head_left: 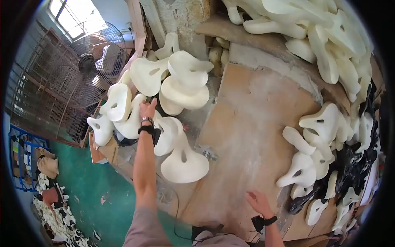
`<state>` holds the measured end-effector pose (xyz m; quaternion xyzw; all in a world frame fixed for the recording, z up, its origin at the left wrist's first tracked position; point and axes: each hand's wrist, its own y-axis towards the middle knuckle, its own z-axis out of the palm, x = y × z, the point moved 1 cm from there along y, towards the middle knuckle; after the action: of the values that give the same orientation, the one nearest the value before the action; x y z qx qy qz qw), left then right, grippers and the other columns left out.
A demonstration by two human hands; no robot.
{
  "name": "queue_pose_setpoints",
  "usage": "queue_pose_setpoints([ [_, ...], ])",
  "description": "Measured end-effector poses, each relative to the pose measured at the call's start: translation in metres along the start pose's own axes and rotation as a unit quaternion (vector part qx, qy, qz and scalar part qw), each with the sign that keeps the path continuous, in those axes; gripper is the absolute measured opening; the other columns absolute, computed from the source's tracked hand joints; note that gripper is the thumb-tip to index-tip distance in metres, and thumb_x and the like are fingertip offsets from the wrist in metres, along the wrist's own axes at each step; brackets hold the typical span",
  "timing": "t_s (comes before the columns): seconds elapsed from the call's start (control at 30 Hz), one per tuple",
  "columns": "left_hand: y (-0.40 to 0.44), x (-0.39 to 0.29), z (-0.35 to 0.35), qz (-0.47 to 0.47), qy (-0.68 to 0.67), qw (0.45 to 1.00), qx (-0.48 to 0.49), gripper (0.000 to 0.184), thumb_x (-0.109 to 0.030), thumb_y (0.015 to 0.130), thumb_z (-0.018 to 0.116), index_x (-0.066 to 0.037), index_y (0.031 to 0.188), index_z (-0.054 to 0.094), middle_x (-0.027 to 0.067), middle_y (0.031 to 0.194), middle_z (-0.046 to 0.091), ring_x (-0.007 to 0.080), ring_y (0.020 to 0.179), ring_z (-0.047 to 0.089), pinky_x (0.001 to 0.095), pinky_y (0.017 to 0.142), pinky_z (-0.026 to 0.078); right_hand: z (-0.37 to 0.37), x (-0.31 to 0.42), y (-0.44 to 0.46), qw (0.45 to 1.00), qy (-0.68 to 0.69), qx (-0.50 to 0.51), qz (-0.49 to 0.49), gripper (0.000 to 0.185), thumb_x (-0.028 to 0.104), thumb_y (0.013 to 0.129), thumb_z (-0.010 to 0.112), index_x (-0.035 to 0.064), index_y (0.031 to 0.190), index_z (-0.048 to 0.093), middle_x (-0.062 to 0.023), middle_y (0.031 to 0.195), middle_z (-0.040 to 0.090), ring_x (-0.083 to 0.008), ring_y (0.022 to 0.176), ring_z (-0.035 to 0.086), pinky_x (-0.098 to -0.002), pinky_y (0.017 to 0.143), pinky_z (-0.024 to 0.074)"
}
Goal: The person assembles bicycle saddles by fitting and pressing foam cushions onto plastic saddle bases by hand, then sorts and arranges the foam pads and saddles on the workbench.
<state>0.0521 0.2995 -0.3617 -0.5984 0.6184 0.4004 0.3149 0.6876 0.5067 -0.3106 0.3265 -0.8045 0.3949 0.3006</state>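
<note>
My left hand (147,108) reaches far out among cream foam bicycle saddle pads, its fingers curled beside a dark object; what they hold is hidden. Close to it are a long pad (133,119), a pad with a slot (118,103) and stacked pads (184,94). A broad saddle pad with a slot (184,164) lies nearer me, right of my left forearm. My right hand (257,202) is open above the cardboard-covered worktop (247,123), with nothing in it. Both wrists wear black straps with small boxes.
More foam pads (321,127) and black saddle shells (354,164) crowd the right side. A large foam heap (304,24) fills the upper right. A caged fan (86,64) stands at upper left. Beside the bench edge, a person (51,196) is near scattered pieces on the green floor (94,189).
</note>
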Motion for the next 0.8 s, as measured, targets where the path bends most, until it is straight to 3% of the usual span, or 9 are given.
queue_pose_setpoints([
  [0.1,0.030,-0.028,0.019,-0.327,-0.154,0.929,0.074,0.086,-0.055,0.079,0.080,0.001,0.137,0.049,0.0131,0.113,0.065,0.0251,0.104,0.062,0.0442,0.094,0.050,-0.010,0.060,0.080,0.994,0.107,-0.011,-0.033,0.039,0.031,0.094,0.068,-0.0014,0.116,0.065,-0.0151,0.098,0.072,-0.0219,0.092,0.070,-0.0337,0.080,0.0543],
  [0.2,0.037,-0.028,0.034,-0.377,-0.270,0.871,0.165,0.085,-0.061,0.079,0.077,-0.005,0.137,0.051,0.0122,0.120,0.064,0.0259,0.114,0.057,0.0443,0.100,0.047,-0.018,0.145,0.174,0.981,0.157,-0.056,-0.096,0.043,0.034,0.096,0.068,-0.0020,0.118,0.064,-0.0128,0.105,0.072,-0.0177,0.096,0.067,-0.0317,0.084,0.0523],
  [0.23,0.051,-0.011,0.045,-0.386,-0.253,0.867,0.188,0.075,-0.062,0.082,0.073,-0.011,0.135,0.055,0.0083,0.120,0.065,0.0275,0.114,0.058,0.0435,0.098,0.048,-0.016,0.168,0.207,0.974,0.199,-0.055,-0.097,0.045,0.038,0.096,0.066,-0.0017,0.118,0.064,-0.0112,0.106,0.071,-0.0167,0.097,0.066,-0.0312,0.083,0.0520],
  [0.27,0.048,-0.012,0.048,-0.355,-0.245,0.880,0.197,0.071,-0.061,0.082,0.074,-0.007,0.127,0.063,0.0093,0.117,0.068,0.0246,0.103,0.064,0.0439,0.088,0.053,-0.014,0.189,0.237,0.964,0.241,-0.052,-0.098,0.049,0.042,0.097,0.065,-0.0013,0.119,0.064,-0.0096,0.108,0.071,-0.0157,0.098,0.065,-0.0306,0.083,0.0516],
  [0.43,0.068,0.024,0.075,-0.330,-0.288,0.873,0.214,0.065,-0.048,0.087,0.075,0.000,0.129,0.061,0.0109,0.118,0.070,0.0287,0.101,0.067,0.0431,0.084,0.054,0.013,0.261,0.387,0.971,0.237,-0.022,-0.027,0.071,0.061,0.090,0.065,-0.0023,0.122,0.062,-0.0095,0.109,0.069,-0.0172,0.101,0.064,-0.0283,0.082,0.0503],
  [0.53,0.070,0.046,0.084,-0.336,-0.373,0.842,0.199,0.064,-0.042,0.088,0.075,0.003,0.131,0.060,0.0123,0.122,0.069,0.0310,0.104,0.067,0.0432,0.086,0.054,0.033,0.272,0.439,0.942,0.334,-0.034,0.023,0.070,0.057,0.087,0.069,-0.0024,0.123,0.062,-0.0125,0.109,0.069,-0.0221,0.098,0.067,-0.0308,0.079,0.0521],
  [0.63,0.066,0.048,0.081,-0.314,-0.366,0.857,0.182,0.055,-0.034,0.094,0.069,0.000,0.135,0.056,0.0111,0.128,0.066,0.0306,0.110,0.064,0.0430,0.090,0.054,0.040,0.282,0.436,0.937,0.346,0.012,-0.035,0.064,0.047,0.087,0.067,-0.0033,0.126,0.061,-0.0134,0.106,0.070,-0.0258,0.093,0.069,-0.0358,0.079,0.0538],
  [0.73,0.059,0.028,0.072,-0.306,-0.391,0.854,0.159,0.046,-0.025,0.098,0.063,-0.004,0.138,0.054,0.0097,0.134,0.062,0.0306,0.120,0.059,0.0458,0.097,0.051,0.048,0.289,0.404,0.982,0.161,-0.052,-0.086,0.052,0.031,0.089,0.063,0.0049,0.133,0.058,-0.0218,0.098,0.071,-0.0372,0.092,0.070,-0.0443,0.082,0.0534],
  [0.8,0.049,0.032,0.065,-0.249,-0.589,0.741,0.203,0.045,-0.022,0.096,0.064,-0.006,0.137,0.055,0.0107,0.133,0.062,0.0311,0.123,0.057,0.0463,0.102,0.047,0.051,0.296,0.355,0.957,0.137,-0.137,-0.217,0.047,0.030,0.092,0.060,0.0084,0.134,0.059,-0.0252,0.104,0.067,-0.0405,0.097,0.066,-0.0447,0.085,0.0515],
])
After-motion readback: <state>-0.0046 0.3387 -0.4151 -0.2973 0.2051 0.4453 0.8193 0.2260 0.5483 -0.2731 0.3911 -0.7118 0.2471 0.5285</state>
